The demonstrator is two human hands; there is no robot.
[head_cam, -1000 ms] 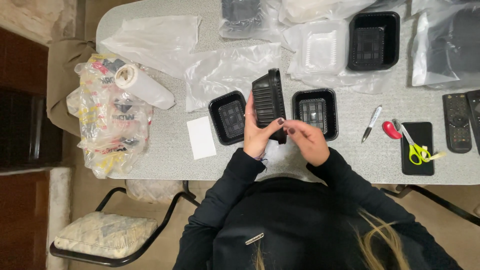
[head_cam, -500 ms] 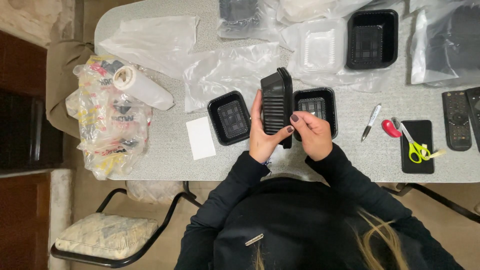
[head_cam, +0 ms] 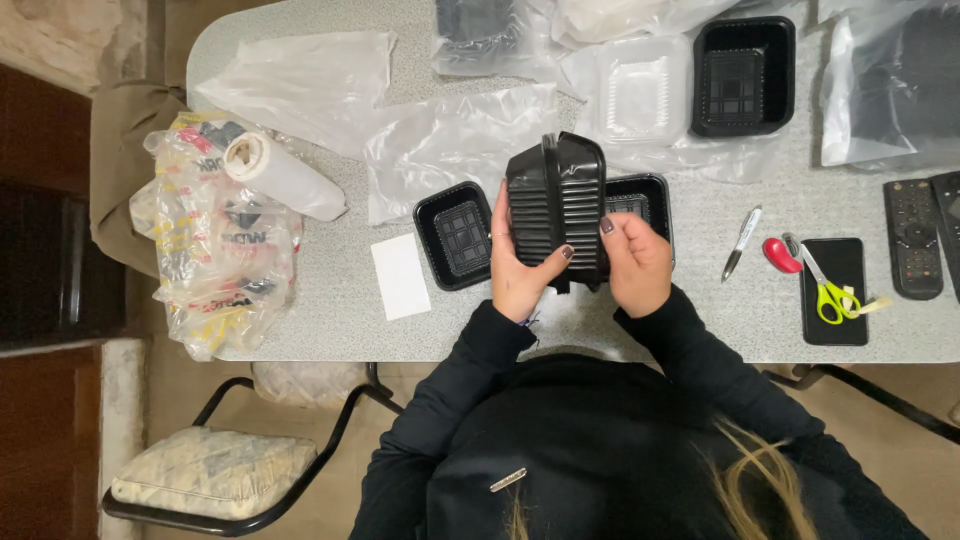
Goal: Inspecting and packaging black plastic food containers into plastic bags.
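While your left hand (head_cam: 520,268) and right hand (head_cam: 637,262) clasp the stack of black trays (head_cam: 556,205) upright above the near table (head_cam: 620,320) edge, keep thumbs on the ribbed bases; single open trays (head_cam: 455,235) lie just beyond.

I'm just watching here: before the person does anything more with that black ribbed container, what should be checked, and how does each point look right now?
1. Left hand grips the black ribbed container: ok, fingers wrap its left edge.
2. Right hand supports it: ok, thumb rests on its right side.
3. Container lifted off the table: ok, it is held on edge above the surface.
4. Container shut all round: cannot tell, the far edge is hidden.
5. Small black tray to the left stays apart from the hands: ok.
6. Second black tray behind the container: cannot tell whether they touch, it is mostly covered.
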